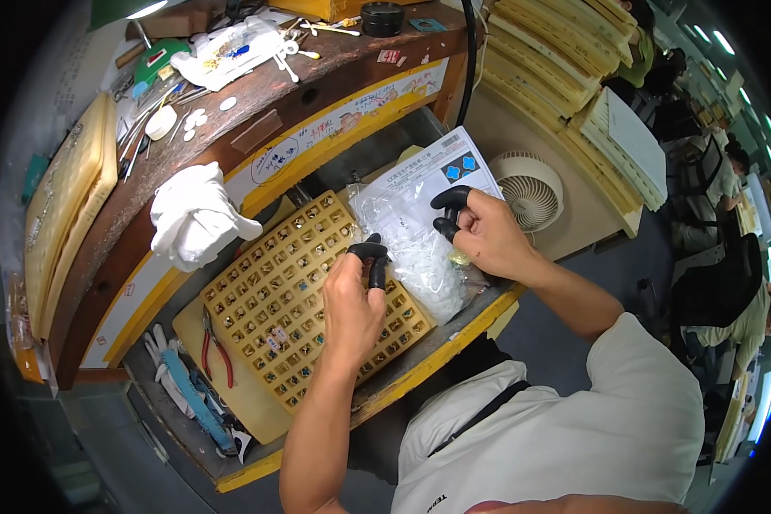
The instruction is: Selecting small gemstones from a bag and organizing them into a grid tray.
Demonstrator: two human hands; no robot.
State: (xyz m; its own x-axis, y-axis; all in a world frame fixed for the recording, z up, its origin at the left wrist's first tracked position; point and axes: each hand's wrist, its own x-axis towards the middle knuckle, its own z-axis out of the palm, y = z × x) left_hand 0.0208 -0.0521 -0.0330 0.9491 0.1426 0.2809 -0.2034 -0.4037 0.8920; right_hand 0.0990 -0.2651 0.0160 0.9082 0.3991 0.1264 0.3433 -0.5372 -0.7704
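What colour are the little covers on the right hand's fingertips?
The finger covers are black, seen best in the head view.

Glossy, crinkled clear plastic bags (428, 276) at centre; rough wooden bench (338, 70), upper left; matt cloth (194, 212), left.

The left forearm (321, 420) rises nearly upright to the left hand (353, 295), whose index finger and thumb wear black covers (368, 251). The right forearm (570, 295) slants in; the right hand (491, 237) points leftward, black-covered index finger and thumb curved, tips apart.
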